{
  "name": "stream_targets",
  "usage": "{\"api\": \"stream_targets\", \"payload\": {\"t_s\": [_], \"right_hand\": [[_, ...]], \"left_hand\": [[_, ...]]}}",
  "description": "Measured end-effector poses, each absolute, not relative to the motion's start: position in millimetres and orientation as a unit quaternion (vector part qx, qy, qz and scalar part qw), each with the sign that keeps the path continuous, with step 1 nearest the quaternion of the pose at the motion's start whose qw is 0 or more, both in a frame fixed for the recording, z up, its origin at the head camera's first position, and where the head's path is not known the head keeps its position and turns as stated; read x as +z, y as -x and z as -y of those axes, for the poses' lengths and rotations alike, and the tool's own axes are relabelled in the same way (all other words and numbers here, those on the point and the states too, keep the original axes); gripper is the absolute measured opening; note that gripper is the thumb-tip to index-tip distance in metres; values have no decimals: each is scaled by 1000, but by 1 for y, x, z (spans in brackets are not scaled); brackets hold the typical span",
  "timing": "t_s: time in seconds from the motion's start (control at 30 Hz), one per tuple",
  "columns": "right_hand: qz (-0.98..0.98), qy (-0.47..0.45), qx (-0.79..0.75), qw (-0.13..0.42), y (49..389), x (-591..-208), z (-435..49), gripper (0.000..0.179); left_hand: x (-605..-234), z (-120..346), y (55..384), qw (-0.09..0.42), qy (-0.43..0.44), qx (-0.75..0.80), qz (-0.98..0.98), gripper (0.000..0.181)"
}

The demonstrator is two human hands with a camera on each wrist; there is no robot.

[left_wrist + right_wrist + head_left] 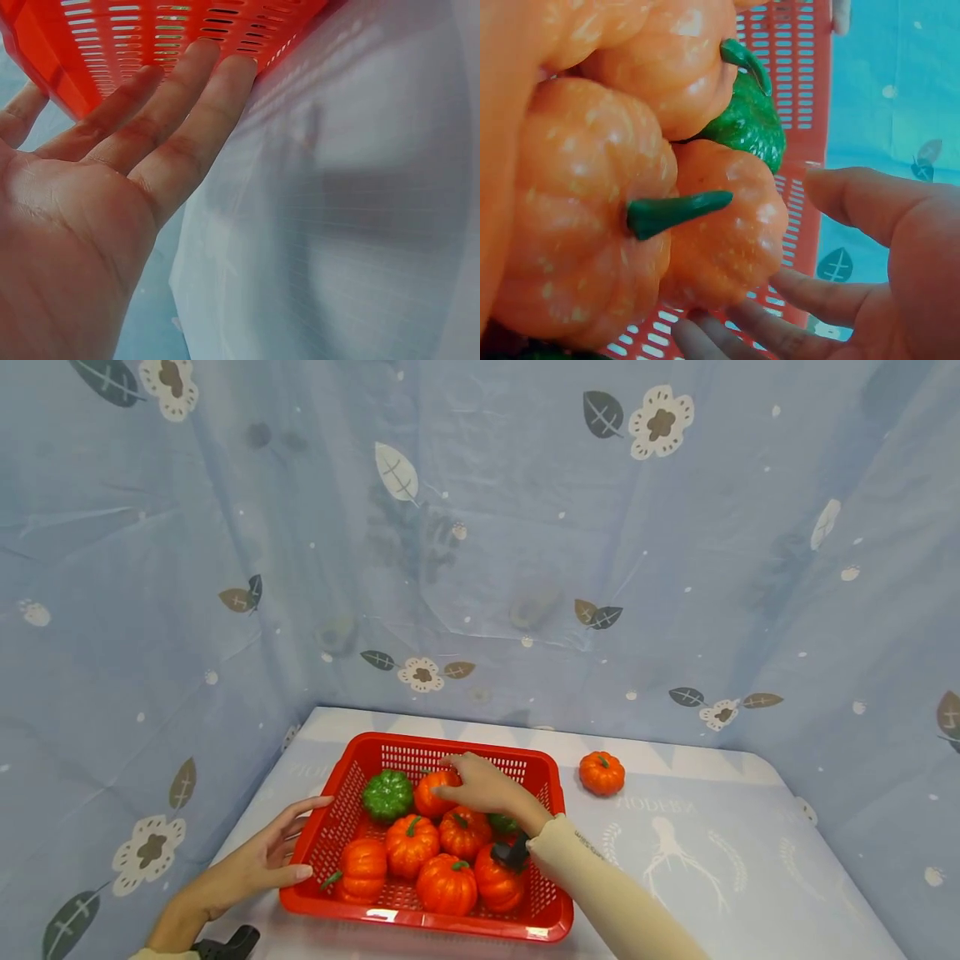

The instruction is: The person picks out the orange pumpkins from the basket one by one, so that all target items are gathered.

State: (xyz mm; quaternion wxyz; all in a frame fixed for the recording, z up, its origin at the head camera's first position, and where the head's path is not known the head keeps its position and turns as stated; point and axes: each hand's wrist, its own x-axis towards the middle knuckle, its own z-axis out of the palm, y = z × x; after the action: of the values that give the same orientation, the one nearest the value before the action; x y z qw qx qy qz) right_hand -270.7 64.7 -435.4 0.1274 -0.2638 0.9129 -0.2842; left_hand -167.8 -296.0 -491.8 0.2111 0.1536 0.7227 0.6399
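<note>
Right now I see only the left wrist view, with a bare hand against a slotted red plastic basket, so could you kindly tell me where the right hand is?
Observer: The bare right hand reaches into the slotted red plastic basket, at a ribbed orange pumpkin near the far side.
Operator: Thank you; what sits just left of that pumpkin?
Observer: In the head view, a glossy green ribbed pumpkin sits there.
Operator: And would you say whether any pumpkin lies outside the basket?
Observer: Yes, a lone round orange pumpkin rests on the pale printed table, beyond the basket's right side.
</note>
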Motion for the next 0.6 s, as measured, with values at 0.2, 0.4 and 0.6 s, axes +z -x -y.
{"api": "stream_targets", "payload": {"t_s": [0.2, 0.4, 0.6], "right_hand": [[-916, 261, -276, 129, 275, -438, -60, 50], [-899, 255, -319, 157, 273, -440, -57, 35], [-895, 243, -332, 171, 271, -440, -56, 45]], "left_hand": [[-492, 295, 168, 215, -153, 644, -718, 83], [-492, 296, 167, 214, -156, 645, -716, 83], [-492, 295, 166, 216, -155, 646, -716, 82]]}}
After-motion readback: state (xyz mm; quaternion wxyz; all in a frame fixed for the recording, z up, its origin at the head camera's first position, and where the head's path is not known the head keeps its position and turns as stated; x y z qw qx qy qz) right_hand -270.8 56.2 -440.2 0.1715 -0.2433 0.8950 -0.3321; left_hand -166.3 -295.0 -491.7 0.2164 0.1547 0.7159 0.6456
